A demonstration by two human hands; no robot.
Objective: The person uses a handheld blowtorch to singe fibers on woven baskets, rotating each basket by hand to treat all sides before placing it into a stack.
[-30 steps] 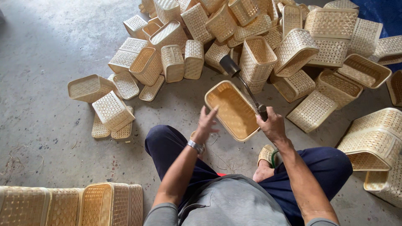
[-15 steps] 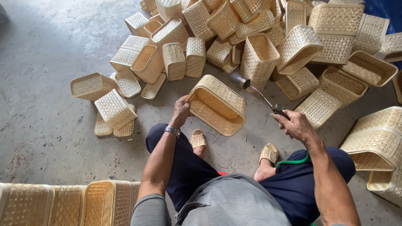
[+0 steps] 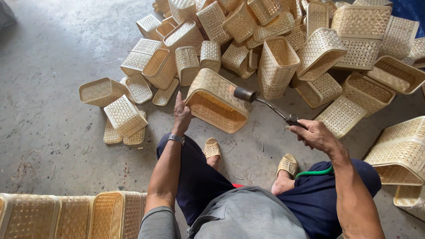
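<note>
My left hand point(image 3: 181, 113) grips the left rim of a rectangular woven bamboo basket point(image 3: 217, 101), held tilted above the floor with its open side facing down toward me. My right hand point(image 3: 315, 134) is closed on the handle of a gas torch point(image 3: 265, 105); its dark nozzle points at the basket's right side, close to the weave. A green hose point(image 3: 315, 172) runs from the torch under my right forearm. I sit with both sandalled feet on the concrete floor.
A big pile of similar woven baskets point(image 3: 283, 48) covers the floor ahead and to the right. Loose baskets and lids point(image 3: 125, 114) lie at the left. A row of baskets point(image 3: 66, 214) stands at the lower left. More baskets point(image 3: 400, 152) sit at my right.
The basket has been turned over from open side up to open side down and shifted left. The torch nozzle has moved from over the basket to its right side.
</note>
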